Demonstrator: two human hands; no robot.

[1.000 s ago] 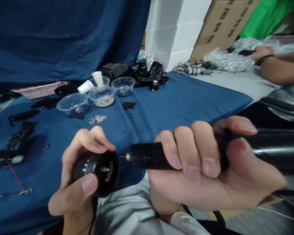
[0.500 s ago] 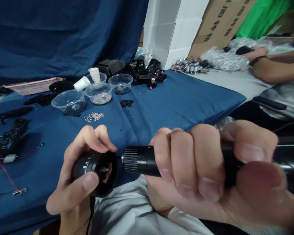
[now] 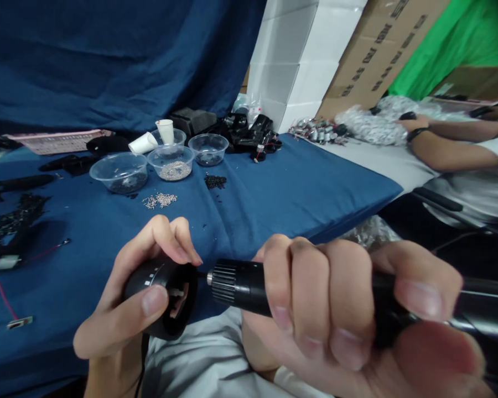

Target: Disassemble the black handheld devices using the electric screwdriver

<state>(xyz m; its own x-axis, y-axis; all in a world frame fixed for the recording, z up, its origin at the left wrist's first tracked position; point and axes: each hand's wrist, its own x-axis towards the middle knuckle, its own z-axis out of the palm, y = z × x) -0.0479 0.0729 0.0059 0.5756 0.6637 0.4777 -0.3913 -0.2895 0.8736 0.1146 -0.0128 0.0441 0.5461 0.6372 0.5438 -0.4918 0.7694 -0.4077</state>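
My left hand [image 3: 128, 293] is closed round a black round housing [image 3: 166, 296] with white marks, thumb on its side and fingertips curled over its top edge. My right hand [image 3: 348, 315] grips a black electric screwdriver [image 3: 240, 284] that lies level. Its knurled chuck and short bit point left into the open face of the housing. Both hands hover just above my lap, in front of the table's near edge.
A blue-covered table [image 3: 282, 188] carries three clear plastic bowls [image 3: 174, 163] of small parts, loose screw piles [image 3: 160, 200], white paper cups [image 3: 165, 131] and black parts [image 3: 253, 132]. Wired pieces lie at left [image 3: 8, 260]. Another person's arm [image 3: 452, 149] rests at the right. White boxes [image 3: 290, 61] stand behind.
The screwdriver tip has closed the small gap and now sits in the housing. Both hands sank a little in view and my right hand came nearer the camera.
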